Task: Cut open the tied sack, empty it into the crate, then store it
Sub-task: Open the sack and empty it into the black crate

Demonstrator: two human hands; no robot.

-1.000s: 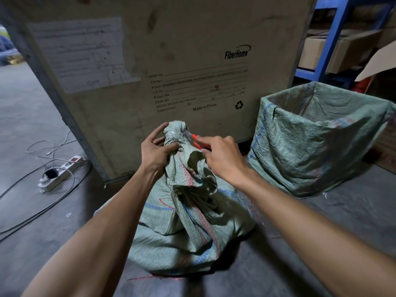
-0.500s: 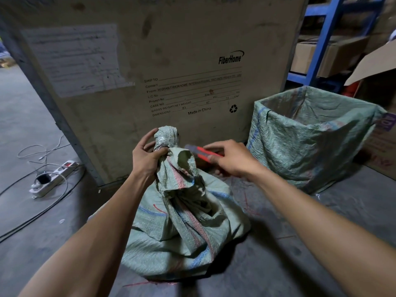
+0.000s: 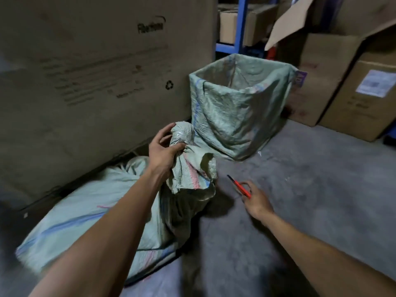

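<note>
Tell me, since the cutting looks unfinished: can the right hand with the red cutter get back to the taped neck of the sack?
Probably yes. The right hand holds the red cutter off to the side, with only bare floor between it and the taped neck. The left hand grips the neck from the far side, leaving the near side exposed.

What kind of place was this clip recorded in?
Likely a warehouse or stockroom: a large printed shipping crate, stacked brown cardboard boxes beside a blue metal shelving rack, and a bare grey concrete floor.

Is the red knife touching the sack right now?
No, the right hand holds the red knife out over the bare floor, apart from the sack, whose neck the left hand grips.
</note>
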